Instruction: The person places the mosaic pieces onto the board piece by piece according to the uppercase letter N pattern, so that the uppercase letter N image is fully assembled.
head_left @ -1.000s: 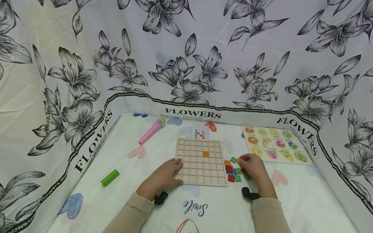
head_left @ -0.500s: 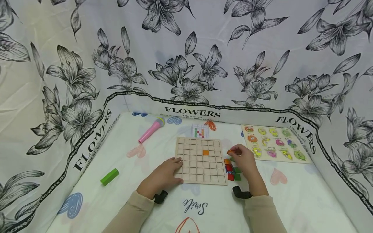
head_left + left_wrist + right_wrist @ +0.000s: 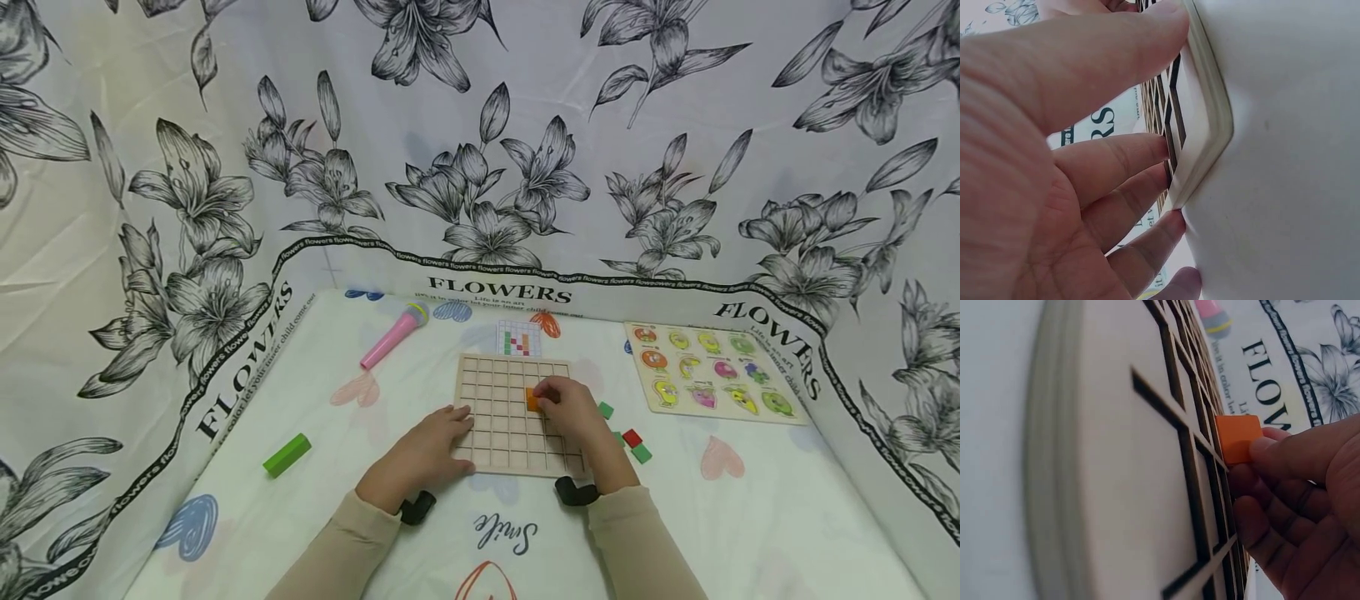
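A wooden grid board [image 3: 487, 433] lies in the middle of the table. My left hand [image 3: 416, 450] rests against its left side, fingers fairly straight; in the left wrist view the thumb and fingertips touch the board near a corner. Over the upper right half of the grid, my right hand [image 3: 577, 412] pinches an orange square tile [image 3: 1237, 439] between thumb and fingers. That tile stands right at the grid's surface in the right wrist view. From the head, orange [image 3: 532, 400] shows at the fingertips, where the held tile overlaps the one lying in the grid.
Green tiles [image 3: 641, 453] and a red tile [image 3: 632, 437] lie right of the board; others are hidden behind the right hand. A small pattern card [image 3: 517, 338] sits behind the board. Around them are a pink toy microphone [image 3: 390, 340], a green block [image 3: 287, 456] and a fruit puzzle board [image 3: 712, 367].
My right hand has picked the orange tile up from the loose tiles and carried it left onto the grid. My left hand has stayed at the board's left side.
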Demonstrator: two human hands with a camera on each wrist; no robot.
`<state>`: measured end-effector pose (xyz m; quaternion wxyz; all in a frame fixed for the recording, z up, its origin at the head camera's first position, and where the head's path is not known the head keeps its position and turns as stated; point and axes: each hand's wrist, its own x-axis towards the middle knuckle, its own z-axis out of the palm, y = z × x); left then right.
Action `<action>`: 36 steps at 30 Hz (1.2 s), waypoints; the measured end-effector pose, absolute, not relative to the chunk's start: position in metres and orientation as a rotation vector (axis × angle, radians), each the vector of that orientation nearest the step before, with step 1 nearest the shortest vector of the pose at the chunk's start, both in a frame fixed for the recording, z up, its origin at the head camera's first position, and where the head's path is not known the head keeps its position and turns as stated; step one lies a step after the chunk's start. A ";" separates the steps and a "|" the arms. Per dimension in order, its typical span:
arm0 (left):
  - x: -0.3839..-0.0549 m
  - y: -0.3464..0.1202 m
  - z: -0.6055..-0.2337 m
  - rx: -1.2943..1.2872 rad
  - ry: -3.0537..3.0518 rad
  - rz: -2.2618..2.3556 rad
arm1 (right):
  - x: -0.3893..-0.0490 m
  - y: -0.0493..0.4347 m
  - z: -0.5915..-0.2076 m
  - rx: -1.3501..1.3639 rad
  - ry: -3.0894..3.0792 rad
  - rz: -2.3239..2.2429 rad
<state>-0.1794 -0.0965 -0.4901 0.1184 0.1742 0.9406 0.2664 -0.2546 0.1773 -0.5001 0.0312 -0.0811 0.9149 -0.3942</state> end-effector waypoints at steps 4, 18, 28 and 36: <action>-0.179 -0.096 -0.489 0.514 2.756 0.771 | -0.255 0.177 -0.503 -0.240 2.819 -1.213; -0.178 -0.096 -0.489 0.516 2.765 0.783 | -0.253 0.179 -0.508 -0.218 2.815 -1.167; -0.179 -0.095 -0.491 0.528 2.768 0.770 | -0.250 0.179 -0.512 -0.278 2.870 -1.151; -0.179 -0.095 -0.489 0.526 2.771 0.764 | -0.257 0.211 -0.502 -0.206 2.801 -1.267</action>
